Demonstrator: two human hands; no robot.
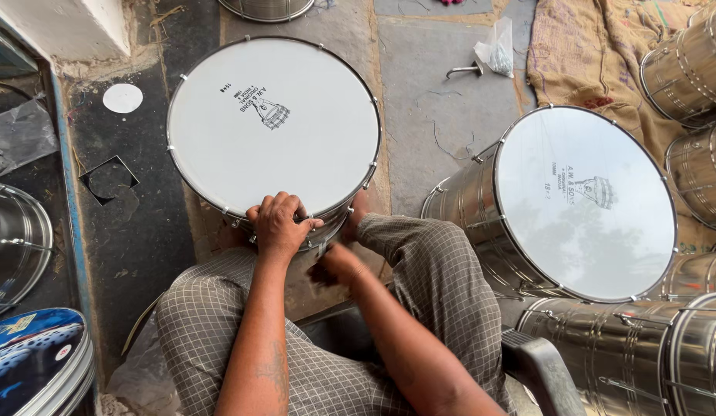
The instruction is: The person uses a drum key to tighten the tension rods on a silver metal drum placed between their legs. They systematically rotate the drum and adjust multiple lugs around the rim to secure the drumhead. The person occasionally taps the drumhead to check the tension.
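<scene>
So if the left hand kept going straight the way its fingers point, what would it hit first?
The left hand already rests on the near rim of the round steel drum with the white skin. Going straight on, it would slide onto that white skin, as far as this view shows.

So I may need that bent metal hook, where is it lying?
In the head view, the bent metal hook lies on the stone floor at upper centre-right, beside a small clear plastic bag, between the two white-headed drums.

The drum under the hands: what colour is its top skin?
White, with a small dark printed mark; the drum shows best in the head view, its near rim under the left hand.
</scene>
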